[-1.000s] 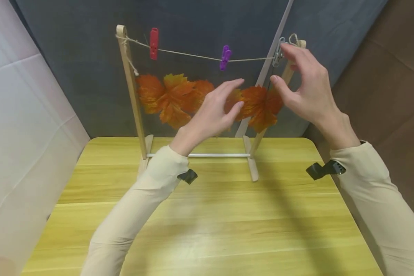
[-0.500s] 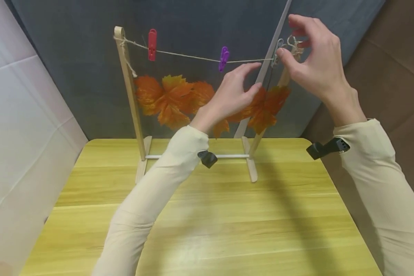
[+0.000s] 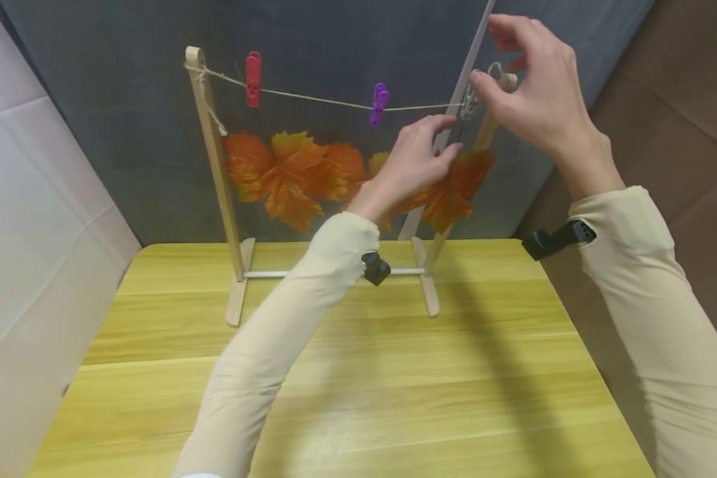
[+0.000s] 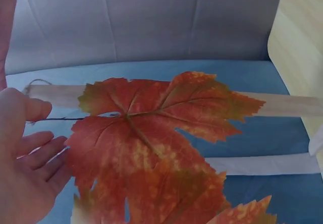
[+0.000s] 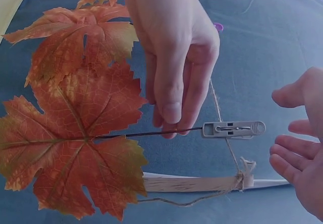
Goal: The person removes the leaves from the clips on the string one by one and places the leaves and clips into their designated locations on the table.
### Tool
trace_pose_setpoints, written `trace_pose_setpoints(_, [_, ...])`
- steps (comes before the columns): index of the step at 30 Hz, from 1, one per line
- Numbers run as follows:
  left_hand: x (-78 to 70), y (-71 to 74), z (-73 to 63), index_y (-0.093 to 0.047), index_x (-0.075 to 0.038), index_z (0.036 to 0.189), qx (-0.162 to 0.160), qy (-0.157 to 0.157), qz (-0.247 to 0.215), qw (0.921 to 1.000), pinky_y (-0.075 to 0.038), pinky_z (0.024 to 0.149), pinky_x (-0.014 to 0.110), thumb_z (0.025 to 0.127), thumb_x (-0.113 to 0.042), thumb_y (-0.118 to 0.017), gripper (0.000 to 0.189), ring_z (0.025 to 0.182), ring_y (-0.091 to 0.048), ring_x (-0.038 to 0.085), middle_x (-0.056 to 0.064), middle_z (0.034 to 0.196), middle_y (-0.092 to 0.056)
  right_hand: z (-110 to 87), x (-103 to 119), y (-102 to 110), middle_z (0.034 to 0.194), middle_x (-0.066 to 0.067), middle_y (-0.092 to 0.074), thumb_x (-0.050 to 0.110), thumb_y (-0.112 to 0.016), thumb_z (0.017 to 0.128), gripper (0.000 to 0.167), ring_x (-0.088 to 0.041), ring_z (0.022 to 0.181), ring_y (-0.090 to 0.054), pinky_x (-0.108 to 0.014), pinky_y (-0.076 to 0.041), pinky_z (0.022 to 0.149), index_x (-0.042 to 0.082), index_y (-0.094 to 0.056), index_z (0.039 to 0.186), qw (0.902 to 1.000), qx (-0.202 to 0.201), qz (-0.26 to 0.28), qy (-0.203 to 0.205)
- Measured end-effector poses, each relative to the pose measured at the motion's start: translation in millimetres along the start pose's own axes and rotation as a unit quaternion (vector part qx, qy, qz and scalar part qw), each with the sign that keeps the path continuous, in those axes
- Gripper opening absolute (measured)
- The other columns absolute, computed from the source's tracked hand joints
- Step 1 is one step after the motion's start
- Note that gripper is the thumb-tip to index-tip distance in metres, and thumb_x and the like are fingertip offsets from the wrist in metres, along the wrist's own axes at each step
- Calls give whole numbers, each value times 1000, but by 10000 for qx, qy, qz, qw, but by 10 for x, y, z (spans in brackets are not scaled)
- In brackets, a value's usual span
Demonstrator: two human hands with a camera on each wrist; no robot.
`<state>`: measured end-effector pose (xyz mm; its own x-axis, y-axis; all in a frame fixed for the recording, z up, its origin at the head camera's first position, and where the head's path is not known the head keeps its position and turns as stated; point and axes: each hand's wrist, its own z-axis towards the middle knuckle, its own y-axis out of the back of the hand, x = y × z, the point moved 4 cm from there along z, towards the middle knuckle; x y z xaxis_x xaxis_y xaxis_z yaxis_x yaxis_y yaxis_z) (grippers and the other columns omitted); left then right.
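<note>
A grey clothespin point(image 5: 233, 129) sits on the twine point(image 3: 317, 100) near the right post, with the dark stem point(image 5: 121, 135) of an orange maple leaf point(image 4: 136, 128) at its jaw end. My left hand point(image 3: 415, 156) is beside that stem, just below the clothespin; in the left wrist view a gap shows between thumb and fingers. Higher up, my right hand point(image 3: 544, 93) holds nothing, thumb and fingers spread around the clothespin's upper end. In the right wrist view this right hand point(image 5: 305, 143) stands apart from the clothespin.
Wooden posts point(image 3: 215, 166) on feet carry the twine above a yellow wood-grain table point(image 3: 346, 385). A red clothespin point(image 3: 253, 79) and a purple clothespin point(image 3: 379, 104) are on the twine. More autumn leaves point(image 3: 293, 176) hang below in a row. A white rod point(image 3: 265, 274) joins the feet.
My left hand has moved right and up, from in front of the leaves to the stem under the grey clothespin. My right hand has risen, its fingers now above the clothespin.
</note>
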<state>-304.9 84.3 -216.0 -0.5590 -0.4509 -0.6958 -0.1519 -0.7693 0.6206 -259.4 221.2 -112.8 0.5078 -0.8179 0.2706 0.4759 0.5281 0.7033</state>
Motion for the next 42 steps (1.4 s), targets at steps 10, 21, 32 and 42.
trace_pose_setpoints(10, [31, -118, 84, -64, -6, 132, -536, 59, -381, 9978, -51, 101, 22, 100, -19, -65, 34, 113, -67, 14, 5, 126, -71, 14, -74, -42, 143, -8, -60, 32, -61, 95, 57, -28, 129, -58, -30, -45, 111, 12, -51, 148, 9961, 670, 37, -572])
trace_pose_setpoints(21, [169, -130, 61, -74, -6, 114, -760, -254, -584, 9951, -53, 86, 21, 99, -19, -67, 21, 92, -66, 14, 6, 109, -77, 4, -79, -119, 148, -9, -57, 30, -58, 98, 52, -30, 132, -58, -43, -45, 112, 10, -53, 147, 9849, 1517, 172, -820])
trace_pose_setpoints(32, [125, -131, 46, -76, -5, 110, -834, -264, -692, 9938, -53, 79, 18, 98, -18, -69, 19, 84, -67, 13, 6, 102, -77, 7, -103, -100, 136, -12, -66, 26, -49, 103, 42, -29, 124, -64, -35, -49, 107, 13, -61, 140, 9863, 1326, 149, -967])
trace_pose_setpoints(42, [130, -173, 23, -75, -8, 114, -771, 11, -1029, 9917, -53, 77, 18, 98, -20, -69, 21, 85, -66, 13, 5, 105, -77, 20, -134, -64, 124, -12, -71, 27, -54, 101, 36, -14, 108, -69, -19, -51, 93, 15, -69, 130, 9887, 1100, -73, -1013])
